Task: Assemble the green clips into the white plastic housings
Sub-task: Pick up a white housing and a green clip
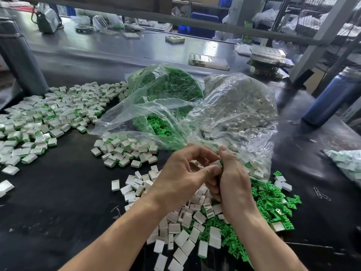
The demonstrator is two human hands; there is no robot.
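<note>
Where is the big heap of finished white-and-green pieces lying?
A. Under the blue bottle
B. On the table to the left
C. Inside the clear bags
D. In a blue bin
B: the finished pieces, white with green edges, are spread over the table left of the bags.

A blue bottle (332, 98) is seen far right of the grip, paper clips (321, 193) nearer right, and a dark post (17, 57) far left.

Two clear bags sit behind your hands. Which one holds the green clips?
The left plastic bag, behind and left of the hands: its contents show green through the film. The right plastic bag beside it is filled with white housings instead.
</note>
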